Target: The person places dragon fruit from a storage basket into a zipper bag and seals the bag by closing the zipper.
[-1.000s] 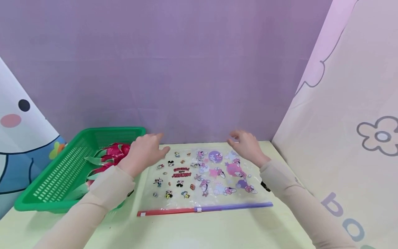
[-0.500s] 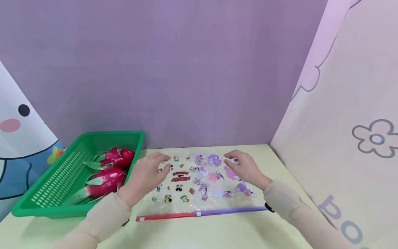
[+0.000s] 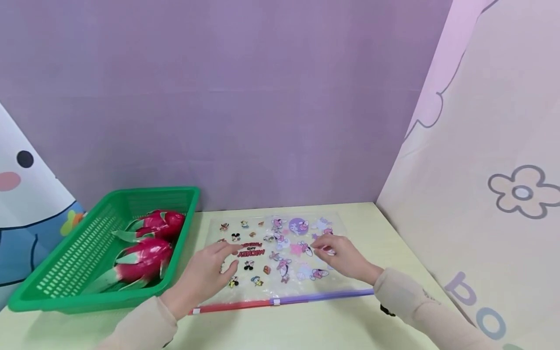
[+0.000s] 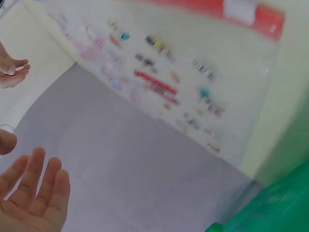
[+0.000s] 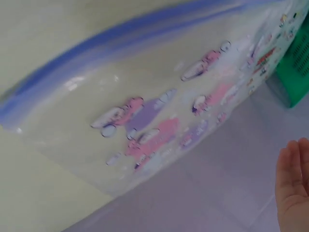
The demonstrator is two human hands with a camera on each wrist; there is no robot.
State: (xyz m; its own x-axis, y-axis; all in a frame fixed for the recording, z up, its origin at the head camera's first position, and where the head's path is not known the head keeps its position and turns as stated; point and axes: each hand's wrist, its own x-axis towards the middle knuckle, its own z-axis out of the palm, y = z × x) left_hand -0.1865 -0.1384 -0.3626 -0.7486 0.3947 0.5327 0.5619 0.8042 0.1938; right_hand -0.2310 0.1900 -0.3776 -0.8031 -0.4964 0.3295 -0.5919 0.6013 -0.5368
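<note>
Two clear plastic zip bags lie flat side by side, slightly overlapping. The left bag [image 3: 258,266] has a red zip strip, small cartoon figures and red lettering. On the right bag [image 3: 294,274], the strip is purple and the prints are pink and purple. My left hand [image 3: 204,273] hovers over the red-strip bag's left side, fingers loosely bent and nothing held. Over the purple-strip bag, my right hand [image 3: 345,257] has its relaxed fingers pointing inward, also holding nothing. The left wrist view shows the left palm [image 4: 34,203] and spread fingers; the right wrist view catches part of the right hand [image 5: 293,188].
At the left stands a green plastic basket [image 3: 70,265] with two red dragon fruits [image 3: 146,260] inside. Behind the pale table [image 3: 280,333] hangs a purple cloth [image 3: 280,121]. A printed cloth [image 3: 477,209] borders the right side.
Both hands have come back from the bags' far edge toward their zip strips, the left more than the right. The bags and basket have stayed in place; the head view has shifted slightly.
</note>
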